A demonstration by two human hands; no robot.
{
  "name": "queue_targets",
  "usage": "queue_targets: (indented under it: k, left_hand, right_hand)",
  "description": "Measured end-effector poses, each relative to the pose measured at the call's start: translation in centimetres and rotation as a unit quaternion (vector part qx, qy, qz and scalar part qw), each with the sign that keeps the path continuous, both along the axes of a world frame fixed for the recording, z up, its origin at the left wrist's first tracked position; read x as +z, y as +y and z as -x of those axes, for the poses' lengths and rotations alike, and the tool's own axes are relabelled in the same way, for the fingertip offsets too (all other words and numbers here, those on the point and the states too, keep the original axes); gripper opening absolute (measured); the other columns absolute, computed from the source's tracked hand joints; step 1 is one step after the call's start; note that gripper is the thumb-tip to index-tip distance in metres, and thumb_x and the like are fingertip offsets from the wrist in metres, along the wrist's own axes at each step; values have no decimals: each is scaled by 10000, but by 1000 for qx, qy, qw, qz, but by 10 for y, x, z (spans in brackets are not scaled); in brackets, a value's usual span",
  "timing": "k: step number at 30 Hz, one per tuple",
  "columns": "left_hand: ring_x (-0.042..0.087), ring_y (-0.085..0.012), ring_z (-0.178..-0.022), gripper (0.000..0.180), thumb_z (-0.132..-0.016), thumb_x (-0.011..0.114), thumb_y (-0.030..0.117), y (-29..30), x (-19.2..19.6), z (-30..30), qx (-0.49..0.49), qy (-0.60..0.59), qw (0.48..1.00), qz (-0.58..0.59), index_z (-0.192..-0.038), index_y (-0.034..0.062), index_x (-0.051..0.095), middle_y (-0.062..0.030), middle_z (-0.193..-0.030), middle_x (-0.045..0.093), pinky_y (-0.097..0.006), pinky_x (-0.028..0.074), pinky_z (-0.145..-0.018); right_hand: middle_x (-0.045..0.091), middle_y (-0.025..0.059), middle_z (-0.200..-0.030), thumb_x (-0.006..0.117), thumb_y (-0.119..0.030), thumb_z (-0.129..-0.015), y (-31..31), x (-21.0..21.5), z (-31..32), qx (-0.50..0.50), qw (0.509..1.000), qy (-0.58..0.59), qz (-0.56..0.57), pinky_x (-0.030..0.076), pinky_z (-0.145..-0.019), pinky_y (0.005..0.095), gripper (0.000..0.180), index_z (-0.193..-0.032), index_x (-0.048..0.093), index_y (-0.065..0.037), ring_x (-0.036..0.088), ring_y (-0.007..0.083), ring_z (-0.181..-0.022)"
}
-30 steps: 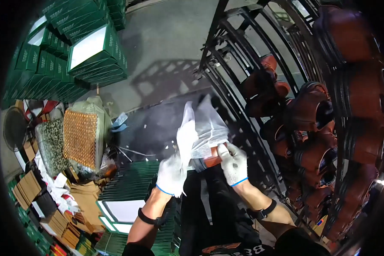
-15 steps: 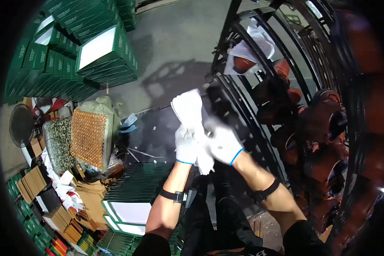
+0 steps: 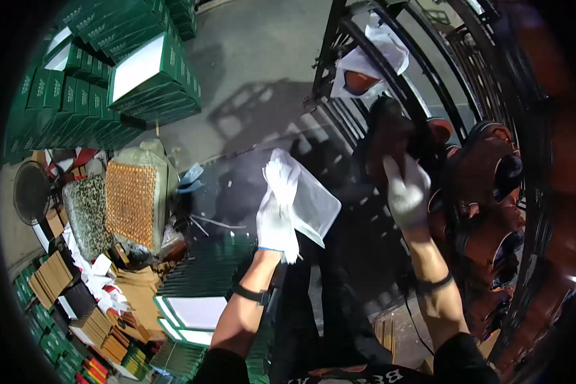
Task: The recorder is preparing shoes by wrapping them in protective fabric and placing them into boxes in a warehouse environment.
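My left hand (image 3: 276, 221), in a white knit glove, is closed on a thin, translucent white bag (image 3: 317, 201). The bag fans out to the right of the hand, and a crumpled end sticks up above the fingers. Off to the right, my gloved right hand (image 3: 406, 192) has its fingers on a dark brown shoe (image 3: 389, 131) at the edge of the black rack (image 3: 381, 61). That shoe is blurred and partly in shadow. More brown shoes (image 3: 489, 179) fill the rack beside it, and another shoe (image 3: 360, 82) lies on white paper at its far end.
Green boxes (image 3: 153, 77) are stacked at the far left. A bead-covered seat pad (image 3: 131, 205) and a speckled cushion (image 3: 83, 214) are on the left. Green boxes with white sides (image 3: 195, 312) stand close by my left forearm. Brown cardboard pieces (image 3: 51, 275) lie at the lower left.
My right hand has left the white bag and moved right to the shoe at the rack. The bag, bunched before, now spreads out from my left hand.
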State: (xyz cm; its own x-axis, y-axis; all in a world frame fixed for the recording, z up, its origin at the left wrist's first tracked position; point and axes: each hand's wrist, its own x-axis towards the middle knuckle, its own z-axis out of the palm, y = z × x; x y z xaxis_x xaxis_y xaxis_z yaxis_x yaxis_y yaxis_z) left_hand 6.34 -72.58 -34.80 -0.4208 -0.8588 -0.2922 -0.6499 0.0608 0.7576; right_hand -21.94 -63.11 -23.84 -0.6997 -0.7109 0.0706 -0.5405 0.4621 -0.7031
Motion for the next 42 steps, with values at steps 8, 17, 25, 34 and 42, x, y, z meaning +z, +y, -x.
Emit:
queue_targets:
  k: [8, 17, 25, 34, 42]
  left_hand:
    - [720, -504, -905, 386, -1059, 560, 87, 5, 2, -19, -121, 103, 985, 62, -1431, 39, 654, -297, -1074, 729, -548, 587, -805]
    - [740, -464, -934, 241, -1070, 577, 177, -1, 93, 2, -205, 70, 975, 42, -1205, 12, 691, -240, -999, 753, -516, 603, -794]
    - [766, -388, -845, 257, -1024, 596, 108, 12, 104, -2, -274, -5, 960, 51, -1221, 2, 723, -208, -998, 757, -477, 621, -732]
    - [731, -416, -901, 241, -1080, 575, 164, 36, 52, 7, -139, 123, 970, 157, -1218, 23, 715, -199, -981, 738, -466, 580, -761]
    - [737, -156, -951, 279, -1128, 599, 220, 27, 18, 29, 129, 265, 915, -277, -1168, -16, 744, -69, -974, 769, -346, 592, -827]
  right_hand:
    - [794, 102, -1108, 689, -275, -1100, 83, 117, -115, -154, 828, -539, 9, 555, -804, 305, 380, -1261, 747, 65, 693, 127, -915]
    - [677, 106, -769, 734, -260, -971, 51, 62, -102, 407, 898, -21, -163, 570, -626, 444, 203, -838, 715, -108, 724, 342, -711]
    - [672, 131, -802, 691, -196, -1018, 71, 34, -115, 208, 968, -103, -95, 564, -674, 421, 166, -896, 728, -90, 710, 341, -756]
    - [728, 259, -1051, 675, -238, -1057, 29, -76, -44, -117, 990, 72, -21, 570, -818, 565, 235, -1142, 731, -27, 720, 474, -907]
    - [735, 231, -1021, 773, -205, -960, 38, -50, -113, 115, 945, -284, -112, 575, -884, 454, 204, -1077, 739, -41, 720, 412, -1006]
